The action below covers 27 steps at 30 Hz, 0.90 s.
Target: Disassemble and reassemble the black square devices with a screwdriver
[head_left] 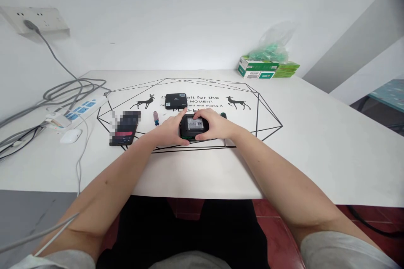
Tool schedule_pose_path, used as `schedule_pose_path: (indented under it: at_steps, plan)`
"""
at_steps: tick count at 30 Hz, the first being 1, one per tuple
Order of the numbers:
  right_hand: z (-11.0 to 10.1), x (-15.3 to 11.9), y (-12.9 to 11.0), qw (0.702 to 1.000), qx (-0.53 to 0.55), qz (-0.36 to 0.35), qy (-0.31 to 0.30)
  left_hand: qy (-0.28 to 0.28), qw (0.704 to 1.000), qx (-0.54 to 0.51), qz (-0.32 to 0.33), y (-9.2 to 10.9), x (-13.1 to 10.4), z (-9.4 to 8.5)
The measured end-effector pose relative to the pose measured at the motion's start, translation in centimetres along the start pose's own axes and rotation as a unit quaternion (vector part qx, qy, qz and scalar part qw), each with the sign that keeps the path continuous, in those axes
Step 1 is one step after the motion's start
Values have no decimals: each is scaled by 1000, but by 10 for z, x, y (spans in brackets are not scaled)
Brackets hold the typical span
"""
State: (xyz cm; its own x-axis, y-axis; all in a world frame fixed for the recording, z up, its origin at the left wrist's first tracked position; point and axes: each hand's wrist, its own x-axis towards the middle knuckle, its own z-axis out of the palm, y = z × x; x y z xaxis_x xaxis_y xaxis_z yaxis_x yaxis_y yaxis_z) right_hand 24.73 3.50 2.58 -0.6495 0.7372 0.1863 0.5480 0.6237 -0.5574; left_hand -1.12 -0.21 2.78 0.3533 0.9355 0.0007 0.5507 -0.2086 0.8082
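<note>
Between my two hands, at the middle of the white table, is a black square device (195,124) with a white label and a strip of green circuit board at its near edge. My left hand (172,129) grips its left side, thumb at the near corner. My right hand (216,124) holds its right side, with fingers over the top. Behind it lies a flat black cover (176,101) with small stickers. A screwdriver (155,118) with a clear reddish handle lies left of the device. A dark green handle end (223,115) shows beyond my right hand, which hides the rest.
A phone (125,128), a white earphone case (71,135) and a power strip (82,109) with tangled grey cables (75,88) are on the left. Green and white boxes (258,67) with a plastic bag on top stand against the wall at the back right.
</note>
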Motion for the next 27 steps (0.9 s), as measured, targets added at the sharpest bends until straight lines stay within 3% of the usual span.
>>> schedule_pose_path:
  at_steps: [12,19,27]
  plan:
    - [6,2,7,1000,-25,-7,-13,-36,999,-2,4,-16,3,-6]
    - [-2,0,8,999,-5,-2,-32,-20,999,-42,16,-23,6,-11]
    - [-16,-5,9,994,18,77,-80,-39,999,9,-5,-14,3,-19]
